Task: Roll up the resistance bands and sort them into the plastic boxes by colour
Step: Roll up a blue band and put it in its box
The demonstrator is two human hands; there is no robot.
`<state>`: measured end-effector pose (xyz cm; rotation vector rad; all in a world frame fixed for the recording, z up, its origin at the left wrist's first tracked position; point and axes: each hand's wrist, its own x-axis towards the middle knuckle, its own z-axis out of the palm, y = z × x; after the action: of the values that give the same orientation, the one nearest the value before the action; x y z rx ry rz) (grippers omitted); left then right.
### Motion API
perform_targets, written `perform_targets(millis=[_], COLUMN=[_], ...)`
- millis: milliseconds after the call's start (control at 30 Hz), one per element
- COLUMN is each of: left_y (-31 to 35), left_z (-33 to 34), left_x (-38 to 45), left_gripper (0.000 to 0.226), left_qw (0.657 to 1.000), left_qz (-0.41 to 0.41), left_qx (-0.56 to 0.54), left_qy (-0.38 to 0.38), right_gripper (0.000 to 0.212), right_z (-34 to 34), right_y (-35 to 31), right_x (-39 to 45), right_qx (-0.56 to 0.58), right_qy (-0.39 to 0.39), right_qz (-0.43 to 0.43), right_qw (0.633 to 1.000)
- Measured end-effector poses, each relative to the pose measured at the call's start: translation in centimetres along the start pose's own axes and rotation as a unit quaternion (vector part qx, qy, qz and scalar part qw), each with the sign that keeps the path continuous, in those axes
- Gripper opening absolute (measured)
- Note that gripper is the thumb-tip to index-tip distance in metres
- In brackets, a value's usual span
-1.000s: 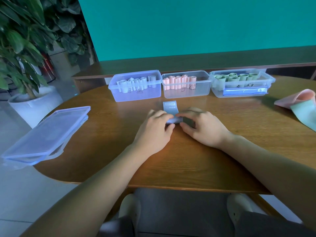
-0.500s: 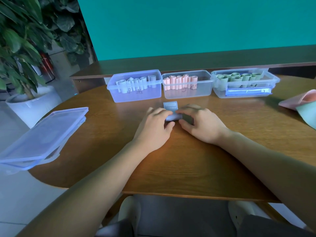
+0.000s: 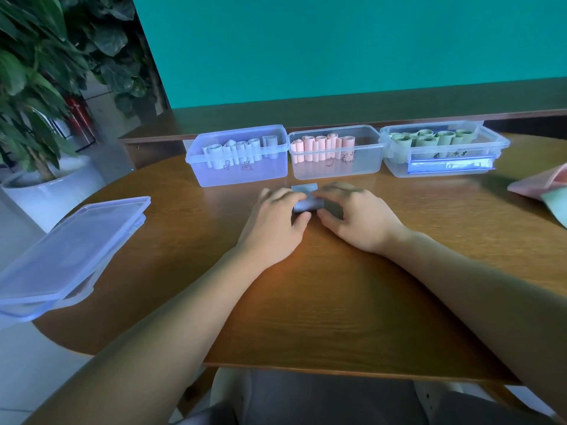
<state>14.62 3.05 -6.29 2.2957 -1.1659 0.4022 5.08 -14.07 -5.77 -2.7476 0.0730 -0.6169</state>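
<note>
A pale blue resistance band lies mid-table, mostly rolled, with a short flat end pointing toward the boxes. My left hand and my right hand pinch the roll from either side between fingers and thumbs. Behind it stand three clear plastic boxes: the left box holds pale blue rolls, the middle box pink rolls, the right box green rolls.
Stacked clear lids overhang the table's left edge. Unrolled pink and green bands lie at the far right. A potted plant stands on the floor to the left. A wooden ledge runs behind the boxes.
The flat end of the blue band has grown shorter as the roll moved toward the boxes under both hands.
</note>
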Motion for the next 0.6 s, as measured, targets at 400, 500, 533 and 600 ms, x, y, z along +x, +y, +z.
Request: perform_targets(millis=[400,500,533,600], left_y=[-0.7,-0.8,-0.9,-1.1], left_z=[0.3,0.5,0.6,0.7], left_x=[1.2,1.5,1.7,2.0], left_gripper=[0.027,0.034,0.036,0.04], left_qw=[0.999,1.0,1.0,1.0], left_qz=[0.023,0.009,0.001,-0.01], left_qx=[0.001,0.002,0.002,0.005], left_qy=[0.024,0.008,0.0,-0.016], right_gripper=[0.041,0.038,0.037,0.036], right_z=[0.3,0.6,0.6,0.6], right_y=[0.7,0.8,0.9,1.0], right_x=[1.5,1.8,1.8,2.0], right_qx=[-0.027,0.002,0.014,0.017], right_qy=[-0.024,0.0,0.01,0.009], right_qz=[0.021,0.012,0.007,0.005], right_qw=[0.999,1.0,1.0,1.0])
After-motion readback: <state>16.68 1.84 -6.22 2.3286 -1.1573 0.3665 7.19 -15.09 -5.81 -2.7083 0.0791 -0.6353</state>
